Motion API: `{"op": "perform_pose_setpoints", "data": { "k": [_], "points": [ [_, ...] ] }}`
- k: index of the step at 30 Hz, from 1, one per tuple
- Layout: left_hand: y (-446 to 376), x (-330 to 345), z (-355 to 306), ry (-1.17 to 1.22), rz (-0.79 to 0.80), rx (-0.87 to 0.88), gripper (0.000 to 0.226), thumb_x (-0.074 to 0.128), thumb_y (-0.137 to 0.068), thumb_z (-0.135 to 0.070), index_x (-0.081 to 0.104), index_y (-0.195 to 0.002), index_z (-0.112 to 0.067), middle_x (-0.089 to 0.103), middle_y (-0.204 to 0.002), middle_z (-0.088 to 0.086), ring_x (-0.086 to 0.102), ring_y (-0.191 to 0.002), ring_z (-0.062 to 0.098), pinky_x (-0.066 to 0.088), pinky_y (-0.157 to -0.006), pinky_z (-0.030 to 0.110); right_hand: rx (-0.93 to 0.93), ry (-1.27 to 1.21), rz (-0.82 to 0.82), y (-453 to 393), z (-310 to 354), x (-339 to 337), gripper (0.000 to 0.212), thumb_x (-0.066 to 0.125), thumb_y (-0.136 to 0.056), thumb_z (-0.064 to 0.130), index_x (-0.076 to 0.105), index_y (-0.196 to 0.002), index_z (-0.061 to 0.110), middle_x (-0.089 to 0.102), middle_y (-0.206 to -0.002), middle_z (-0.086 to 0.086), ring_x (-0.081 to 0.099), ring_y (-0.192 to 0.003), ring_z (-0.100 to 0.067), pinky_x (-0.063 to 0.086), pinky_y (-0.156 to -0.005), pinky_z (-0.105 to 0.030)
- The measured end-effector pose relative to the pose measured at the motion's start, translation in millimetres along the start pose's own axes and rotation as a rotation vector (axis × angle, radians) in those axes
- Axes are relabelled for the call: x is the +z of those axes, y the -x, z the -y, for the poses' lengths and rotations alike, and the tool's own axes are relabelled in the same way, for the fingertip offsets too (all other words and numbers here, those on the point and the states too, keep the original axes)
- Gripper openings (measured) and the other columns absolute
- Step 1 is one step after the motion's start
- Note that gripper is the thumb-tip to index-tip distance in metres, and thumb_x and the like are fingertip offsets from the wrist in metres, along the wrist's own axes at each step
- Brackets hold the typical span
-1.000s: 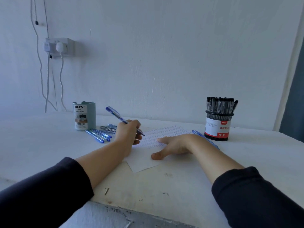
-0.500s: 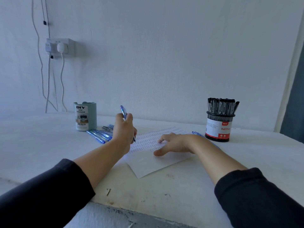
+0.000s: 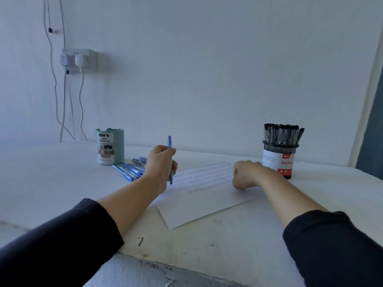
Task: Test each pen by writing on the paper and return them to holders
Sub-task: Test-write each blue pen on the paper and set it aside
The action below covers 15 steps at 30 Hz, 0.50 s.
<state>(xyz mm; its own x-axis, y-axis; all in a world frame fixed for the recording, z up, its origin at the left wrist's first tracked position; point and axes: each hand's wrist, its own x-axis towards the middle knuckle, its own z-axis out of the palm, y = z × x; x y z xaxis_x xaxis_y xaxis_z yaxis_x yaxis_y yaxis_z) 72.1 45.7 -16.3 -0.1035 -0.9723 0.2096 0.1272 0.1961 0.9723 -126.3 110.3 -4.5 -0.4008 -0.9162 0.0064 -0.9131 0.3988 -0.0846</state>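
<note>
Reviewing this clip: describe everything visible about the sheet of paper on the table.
The paper is a white sheet lying flat and askew on the white table, one corner pointing toward the camera. Rows of small written marks cover its far half; the near half is blank. The right hand rests on its right part, and the blue pen gripped by the left hand stands tip-down at its left side.

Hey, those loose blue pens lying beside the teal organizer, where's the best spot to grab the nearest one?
Probably mid-barrel, from above. The loose blue pens lie flat and side by side on the table, so a pinch across the outermost one's barrel, from its open near side, should avoid the teal organizer.
</note>
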Motion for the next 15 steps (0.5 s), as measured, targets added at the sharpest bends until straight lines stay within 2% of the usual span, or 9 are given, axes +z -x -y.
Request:
{"op": "perform_pose_setpoints", "data": {
  "k": [2,7,12,15],
  "points": [
    [0.1,-0.1,1.0,-0.004,0.003,-0.001,0.007,0.047,-0.097,-0.013,0.052,-0.099,-0.008,0.048,-0.055,0.009,0.039,-0.046,0.019,0.031,-0.05,0.028,0.043,-0.007,-0.017,-6.6,-10.5,2.5,0.016,0.039,-0.079,0.013,0.048,-0.09,0.021,0.055,-0.116,-0.007,0.048,-0.102,-0.029,0.041,-0.095,-0.037],
    [-0.5,-0.3,2.6,-0.014,-0.001,-0.01,0.006,0.048,-0.097,-0.012,0.052,-0.095,-0.008,0.048,-0.055,0.011,0.038,-0.044,0.019,0.031,-0.05,0.027,0.103,0.061,-0.155,-8.8,-21.7,9.5,0.035,0.035,-0.088,0.006,0.052,-0.117,0.018,0.052,-0.122,-0.006,0.047,-0.113,-0.028,0.038,-0.092,-0.037],
    [0.1,-0.6,1.7,0.015,-0.011,-0.011,0.007,0.048,-0.097,-0.012,0.052,-0.093,-0.008,0.048,-0.06,0.01,0.04,-0.046,0.018,0.033,-0.048,0.027,0.185,0.184,-0.221,-6.0,-25.7,11.3,0.037,0.035,-0.092,0.009,0.047,-0.126,0.016,0.047,-0.131,-0.009,0.039,-0.124,-0.031,0.032,-0.099,-0.042],
    [-0.1,0.2,1.3,0.005,-0.021,0.001,0.008,0.052,-0.096,-0.015,0.054,-0.094,-0.007,0.047,-0.068,0.007,0.043,-0.052,0.017,0.04,-0.049,0.028,0.194,0.028,-0.26,-7.9,-23.0,8.6,0.033,0.038,-0.093,0.015,0.052,-0.122,0.017,0.05,-0.128,-0.008,0.04,-0.122,-0.031,0.033,-0.098,-0.041]
  ]
}}
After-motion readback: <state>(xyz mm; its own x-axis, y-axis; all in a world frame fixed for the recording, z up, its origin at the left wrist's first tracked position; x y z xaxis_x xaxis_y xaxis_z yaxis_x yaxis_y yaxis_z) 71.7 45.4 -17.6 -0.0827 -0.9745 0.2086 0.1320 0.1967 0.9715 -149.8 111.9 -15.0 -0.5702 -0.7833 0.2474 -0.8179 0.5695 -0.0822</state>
